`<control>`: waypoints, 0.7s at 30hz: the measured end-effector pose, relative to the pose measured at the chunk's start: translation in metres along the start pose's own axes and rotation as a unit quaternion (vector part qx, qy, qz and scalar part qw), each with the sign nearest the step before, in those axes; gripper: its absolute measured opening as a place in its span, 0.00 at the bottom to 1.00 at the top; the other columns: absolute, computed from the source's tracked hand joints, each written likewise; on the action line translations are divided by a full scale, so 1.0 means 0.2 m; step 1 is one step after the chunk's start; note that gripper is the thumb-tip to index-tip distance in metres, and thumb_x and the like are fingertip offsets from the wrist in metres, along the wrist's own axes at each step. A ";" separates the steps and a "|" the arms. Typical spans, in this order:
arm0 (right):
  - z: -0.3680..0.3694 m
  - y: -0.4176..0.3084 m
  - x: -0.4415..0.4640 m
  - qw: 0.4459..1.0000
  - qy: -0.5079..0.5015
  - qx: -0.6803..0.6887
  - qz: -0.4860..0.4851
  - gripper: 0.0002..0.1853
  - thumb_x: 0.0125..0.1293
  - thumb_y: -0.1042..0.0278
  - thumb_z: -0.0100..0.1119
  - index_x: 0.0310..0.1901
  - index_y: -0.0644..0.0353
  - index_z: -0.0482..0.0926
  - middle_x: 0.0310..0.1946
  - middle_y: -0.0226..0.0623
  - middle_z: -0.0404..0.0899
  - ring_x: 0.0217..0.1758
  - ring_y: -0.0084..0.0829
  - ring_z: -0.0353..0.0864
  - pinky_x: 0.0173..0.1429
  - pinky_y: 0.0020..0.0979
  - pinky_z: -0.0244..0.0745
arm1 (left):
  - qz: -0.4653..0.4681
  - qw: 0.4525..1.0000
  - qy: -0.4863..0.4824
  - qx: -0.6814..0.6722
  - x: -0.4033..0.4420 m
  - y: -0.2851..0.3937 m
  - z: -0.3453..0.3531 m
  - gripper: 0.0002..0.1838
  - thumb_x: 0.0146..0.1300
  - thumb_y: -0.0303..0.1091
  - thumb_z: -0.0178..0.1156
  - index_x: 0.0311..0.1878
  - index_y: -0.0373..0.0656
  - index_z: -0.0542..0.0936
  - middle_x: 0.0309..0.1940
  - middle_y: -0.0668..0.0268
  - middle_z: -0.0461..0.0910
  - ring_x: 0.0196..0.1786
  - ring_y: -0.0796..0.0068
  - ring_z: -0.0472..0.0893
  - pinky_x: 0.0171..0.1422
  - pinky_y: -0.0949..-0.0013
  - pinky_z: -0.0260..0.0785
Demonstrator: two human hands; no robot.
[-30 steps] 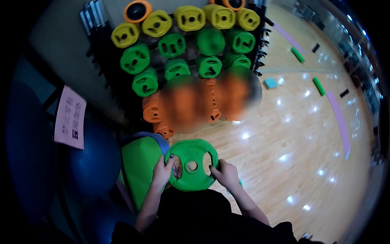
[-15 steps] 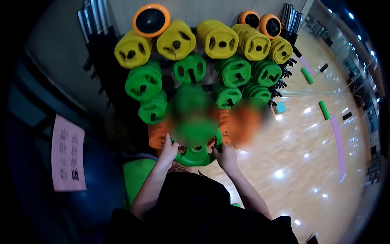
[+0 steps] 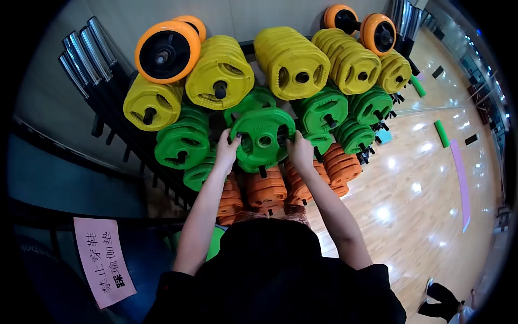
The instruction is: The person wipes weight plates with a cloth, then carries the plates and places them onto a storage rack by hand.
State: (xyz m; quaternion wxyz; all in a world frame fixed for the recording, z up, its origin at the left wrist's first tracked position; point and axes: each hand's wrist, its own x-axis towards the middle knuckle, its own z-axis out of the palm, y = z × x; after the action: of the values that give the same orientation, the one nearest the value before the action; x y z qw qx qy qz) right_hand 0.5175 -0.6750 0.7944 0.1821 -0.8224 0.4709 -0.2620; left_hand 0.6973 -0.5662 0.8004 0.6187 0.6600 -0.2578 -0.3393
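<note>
A green weight plate with a round centre hole and grip slots is held up in front of the rack. My left hand is closed around its left rim, fingers at the grip slot. On the opposite side my right hand grips the right rim. Directly behind the held plate, another green plate hangs in the middle of the green row and is partly hidden. Stacks of green plates on pegs flank it at left and right.
Yellow plates fill the top row, and orange plates hang below. Orange ab wheels rest on top. Metal bars stand at the left. A pink sign is lower left. Another person is at the lower right.
Both hands have lifted the green plate from low near my body, up and forward to the level of the green row. My view has shifted closer to the rack.
</note>
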 end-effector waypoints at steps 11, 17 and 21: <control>0.12 0.05 0.01 0.995 -0.087 0.051 0.018 0.22 0.55 0.64 0.54 0.50 0.67 0.66 0.24 0.53 0.76 0.27 0.49 0.76 0.32 0.43 0.72 | 0.051 0.998 0.035 0.026 0.08 -0.20 -0.09 0.20 0.60 0.29 0.53 0.55 0.36 0.65 0.47 0.63 0.71 0.48 0.75 0.70 0.52 0.74 0.60; 0.24 0.02 0.16 0.994 -0.076 0.070 0.032 0.24 0.54 0.64 0.54 0.50 0.67 0.63 0.26 0.54 0.76 0.28 0.51 0.76 0.32 0.44 0.72 | -0.021 0.995 0.074 0.070 0.12 -0.18 -0.07 0.28 0.61 0.40 0.51 0.61 0.38 0.56 0.55 0.61 0.64 0.56 0.71 0.63 0.58 0.67 0.56; 0.17 -0.08 0.18 0.890 -0.239 0.312 0.233 0.47 0.50 0.66 0.59 0.63 0.64 0.36 0.52 0.58 0.61 0.54 0.47 0.64 0.52 0.43 0.64 | -0.245 0.942 0.023 -0.227 -0.02 -0.04 0.02 0.45 0.57 0.62 0.44 0.67 0.48 0.34 0.68 0.62 0.33 0.69 0.64 0.36 0.69 0.54 0.33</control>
State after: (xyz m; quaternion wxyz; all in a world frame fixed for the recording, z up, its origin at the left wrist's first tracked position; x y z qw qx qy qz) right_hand 0.5639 -0.6969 0.7850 0.5921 -0.6277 0.4853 -0.1411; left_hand 0.6910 -0.5650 0.7934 0.6557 0.5524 0.0097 -0.5146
